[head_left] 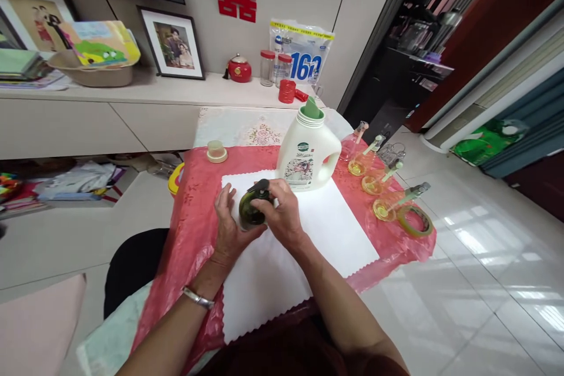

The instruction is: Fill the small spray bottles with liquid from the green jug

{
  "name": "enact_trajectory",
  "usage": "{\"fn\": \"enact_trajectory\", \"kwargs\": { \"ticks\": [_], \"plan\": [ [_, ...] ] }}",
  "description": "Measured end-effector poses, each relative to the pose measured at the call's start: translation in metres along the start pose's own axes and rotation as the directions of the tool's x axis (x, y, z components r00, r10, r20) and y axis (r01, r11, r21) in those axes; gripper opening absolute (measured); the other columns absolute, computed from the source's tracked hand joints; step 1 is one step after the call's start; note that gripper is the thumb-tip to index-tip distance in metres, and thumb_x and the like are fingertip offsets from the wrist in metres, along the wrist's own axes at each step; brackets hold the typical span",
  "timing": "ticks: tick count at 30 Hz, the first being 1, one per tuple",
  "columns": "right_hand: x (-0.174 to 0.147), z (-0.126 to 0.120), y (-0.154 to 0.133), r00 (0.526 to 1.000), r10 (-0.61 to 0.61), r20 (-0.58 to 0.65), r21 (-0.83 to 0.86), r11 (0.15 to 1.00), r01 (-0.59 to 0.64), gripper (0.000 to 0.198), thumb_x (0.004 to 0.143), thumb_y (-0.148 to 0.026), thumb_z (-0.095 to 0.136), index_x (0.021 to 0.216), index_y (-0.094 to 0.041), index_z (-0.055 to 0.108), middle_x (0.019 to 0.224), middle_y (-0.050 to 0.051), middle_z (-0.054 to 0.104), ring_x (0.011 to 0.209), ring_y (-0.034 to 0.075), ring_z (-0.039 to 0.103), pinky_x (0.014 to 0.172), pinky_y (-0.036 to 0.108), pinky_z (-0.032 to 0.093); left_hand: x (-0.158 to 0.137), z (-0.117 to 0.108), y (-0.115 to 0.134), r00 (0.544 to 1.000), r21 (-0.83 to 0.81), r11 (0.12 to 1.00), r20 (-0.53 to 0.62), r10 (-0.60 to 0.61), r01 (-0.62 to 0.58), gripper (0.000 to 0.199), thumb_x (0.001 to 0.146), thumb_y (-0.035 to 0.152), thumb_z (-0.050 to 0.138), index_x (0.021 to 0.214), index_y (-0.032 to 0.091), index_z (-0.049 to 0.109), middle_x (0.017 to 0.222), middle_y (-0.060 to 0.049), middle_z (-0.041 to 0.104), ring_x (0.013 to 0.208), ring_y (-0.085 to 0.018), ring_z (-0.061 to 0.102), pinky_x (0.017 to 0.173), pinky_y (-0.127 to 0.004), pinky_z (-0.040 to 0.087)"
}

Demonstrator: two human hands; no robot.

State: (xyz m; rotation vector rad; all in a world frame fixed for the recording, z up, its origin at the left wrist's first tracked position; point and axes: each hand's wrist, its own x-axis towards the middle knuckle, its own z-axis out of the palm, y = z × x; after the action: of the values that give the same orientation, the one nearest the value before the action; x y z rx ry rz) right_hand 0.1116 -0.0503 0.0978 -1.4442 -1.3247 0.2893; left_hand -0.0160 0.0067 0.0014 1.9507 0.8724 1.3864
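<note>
A dark green pump bottle [249,212] with a black pump head [259,185] stands over the white cloth in front of me. My right hand [282,208] is closed on its pump top, thumb across the near side. Around the bottle's left side curves my left hand [230,226], its fingers spread and apart from it; the thumb lies low along the front, and whether it touches cannot be told. Just behind is a large white detergent jug [305,153] with a green spout [311,108] and no cap. A pale cap [216,151] sits on the red table cover to the left.
Several small glass bottles with yellow liquid, among them one [384,209], line the table's right side beside a tape roll [415,221]. The white cloth [326,235] covers the middle. Behind, a cabinet holds red-lidded jars [267,69] and a framed photo [173,44].
</note>
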Motion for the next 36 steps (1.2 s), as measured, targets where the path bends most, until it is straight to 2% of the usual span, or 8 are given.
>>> {"fn": "enact_trajectory", "kwargs": {
  "ticks": [3,7,12,16,22,26,31,36],
  "plan": [
    [-0.002,-0.033,0.002,0.994,0.009,-0.109,-0.044,0.999,-0.014,0.020,0.088,-0.026,0.067,0.106,-0.019,0.071,0.107,0.002,0.061,0.096,0.013,0.053,0.084,0.023,0.046,0.000,-0.001,-0.003,0.995,0.012,0.998,0.072,0.063,-0.064,0.121,0.064,0.069,0.084,0.157,0.022,0.021,0.154,-0.023,0.033,0.139,-0.041,0.047,0.113,-0.062,0.045],
    [-0.006,-0.094,0.014,0.965,0.033,-0.259,-0.159,0.984,-0.076,0.030,0.089,-0.043,0.063,0.099,-0.016,0.069,0.098,0.004,0.059,0.086,0.013,0.052,0.077,0.024,0.044,0.001,0.001,-0.010,0.992,0.043,0.995,0.096,0.082,-0.087,0.108,0.071,0.072,0.077,0.154,0.021,0.030,0.144,-0.021,0.043,0.127,-0.037,0.058,0.108,-0.061,0.050],
    [-0.018,-0.164,0.046,0.888,0.072,-0.454,-0.315,0.919,-0.236,0.041,0.084,-0.054,0.061,0.088,-0.014,0.063,0.089,0.005,0.056,0.083,0.015,0.049,0.079,0.027,0.040,0.000,0.002,-0.011,0.993,0.091,0.994,0.112,0.048,-0.059,0.086,0.080,0.069,0.070,0.145,0.020,0.043,0.135,-0.018,0.052,0.117,-0.033,0.063,0.103,-0.057,0.054],
    [-0.023,-0.195,0.072,0.824,0.065,-0.563,-0.397,0.853,-0.338,0.050,0.080,-0.063,0.056,0.088,-0.014,0.062,0.086,0.006,0.056,0.082,0.017,0.048,0.080,0.030,0.039,0.000,0.002,-0.007,0.992,0.087,0.994,0.116,0.055,-0.065,0.075,0.084,0.063,0.069,0.141,0.019,0.048,0.130,-0.016,0.056,0.114,-0.030,0.065,0.099,-0.052,0.058],
    [-0.022,-0.207,0.097,0.774,0.045,-0.632,-0.476,0.766,-0.433,0.058,0.081,-0.068,0.045,0.094,-0.014,0.062,0.089,0.008,0.057,0.083,0.019,0.049,0.082,0.032,0.039,0.001,0.002,-0.003,0.989,0.105,0.992,0.137,0.056,-0.071,0.059,0.089,0.050,0.067,0.137,0.020,0.050,0.126,-0.013,0.059,0.106,-0.027,0.069,0.094,-0.047,0.060],
    [-0.022,-0.207,0.110,0.781,0.064,-0.622,-0.523,0.708,-0.475,0.059,0.082,-0.067,0.044,0.099,-0.014,0.063,0.095,0.010,0.059,0.087,0.021,0.050,0.083,0.034,0.040,0.001,0.002,-0.002,0.986,0.129,0.989,0.156,0.053,-0.074,0.049,0.091,0.041,0.064,0.133,0.019,0.051,0.123,-0.012,0.061,0.105,-0.026,0.070,0.092,-0.044,0.061],
    [-0.028,-0.207,0.116,0.793,0.073,-0.605,-0.598,0.616,-0.513,0.054,0.085,-0.052,0.046,0.116,-0.011,0.063,0.103,0.015,0.059,0.098,0.027,0.049,0.093,0.040,0.040,0.001,0.003,0.003,0.986,0.150,0.985,0.153,0.067,-0.090,0.039,0.093,0.035,0.058,0.129,0.020,0.054,0.118,-0.010,0.064,0.101,-0.024,0.071,0.088,-0.041,0.061],
    [-0.035,-0.196,0.111,0.805,0.056,-0.591,-0.651,0.556,-0.517,0.064,0.086,-0.042,0.044,0.139,-0.006,0.052,0.116,0.021,0.056,0.109,0.033,0.047,0.099,0.048,0.038,0.001,0.003,0.005,0.987,0.148,0.987,0.152,0.043,-0.065,0.036,0.092,0.033,0.058,0.126,0.021,0.056,0.116,-0.009,0.065,0.099,-0.024,0.072,0.084,-0.039,0.062]
  ]
}}
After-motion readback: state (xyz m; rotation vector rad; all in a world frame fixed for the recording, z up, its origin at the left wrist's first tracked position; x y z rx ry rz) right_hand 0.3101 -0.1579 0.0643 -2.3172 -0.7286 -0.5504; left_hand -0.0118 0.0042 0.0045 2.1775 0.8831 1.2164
